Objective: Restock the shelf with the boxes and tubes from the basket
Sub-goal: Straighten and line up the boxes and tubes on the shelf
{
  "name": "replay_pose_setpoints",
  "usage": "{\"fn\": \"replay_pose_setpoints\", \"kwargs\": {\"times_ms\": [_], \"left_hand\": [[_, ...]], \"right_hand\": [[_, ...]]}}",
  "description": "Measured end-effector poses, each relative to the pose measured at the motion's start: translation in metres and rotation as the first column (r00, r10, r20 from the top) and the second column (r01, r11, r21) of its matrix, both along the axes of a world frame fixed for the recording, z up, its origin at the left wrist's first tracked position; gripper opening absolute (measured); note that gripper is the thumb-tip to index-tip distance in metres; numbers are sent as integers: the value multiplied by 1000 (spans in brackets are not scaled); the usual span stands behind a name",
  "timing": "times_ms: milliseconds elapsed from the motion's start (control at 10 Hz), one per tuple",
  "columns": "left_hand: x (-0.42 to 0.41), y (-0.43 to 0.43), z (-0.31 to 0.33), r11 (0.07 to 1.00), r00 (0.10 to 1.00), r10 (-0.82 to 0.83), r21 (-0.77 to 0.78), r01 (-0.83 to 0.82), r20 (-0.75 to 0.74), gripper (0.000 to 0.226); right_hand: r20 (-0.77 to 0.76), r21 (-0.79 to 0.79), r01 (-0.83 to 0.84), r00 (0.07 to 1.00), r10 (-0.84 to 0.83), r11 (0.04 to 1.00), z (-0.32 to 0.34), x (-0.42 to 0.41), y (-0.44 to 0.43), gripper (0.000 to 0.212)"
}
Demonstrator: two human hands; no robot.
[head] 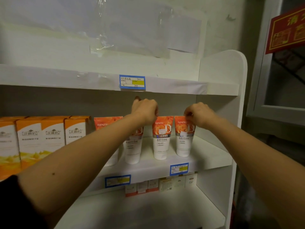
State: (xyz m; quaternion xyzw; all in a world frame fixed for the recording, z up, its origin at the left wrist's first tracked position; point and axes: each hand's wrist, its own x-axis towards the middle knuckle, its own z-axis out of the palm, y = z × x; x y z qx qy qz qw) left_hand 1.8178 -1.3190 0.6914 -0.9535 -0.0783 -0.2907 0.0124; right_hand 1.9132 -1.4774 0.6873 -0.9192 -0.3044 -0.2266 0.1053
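Both hands are up at the middle shelf (211,162) of a white unit, right around the centre of the frame. The left hand (145,111) has its fingers curled down over the top edge of an orange-and-white tube (132,146), mostly hidden behind the wrist, so that's a pinch grip on it. The right hand (199,114) is doing the same on the rightmost tube (183,141), fingers closed on its crimped top. Between them one more tube (161,139) stands on its cap, untouched, and a fourth tube (107,123) peeks out behind the left forearm. Left of the frame, on the same shelf, there's a row of orange boxes (41,138). Small boxes (158,185) sit on the shelf below, lower centre. Blue price tags (132,82) are stuck on the shelf edges. The basket isn't in shot.
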Motion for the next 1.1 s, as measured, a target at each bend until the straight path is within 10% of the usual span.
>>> {"fn": "replay_pose_setpoints", "kwargs": {"times_ms": [1100], "left_hand": [[-123, 38, -23, 956, 997, 50, 287, -66, 64, 45]], "right_hand": [[32, -78, -68, 997, 71, 995, -15, -97, 1, 42]]}}
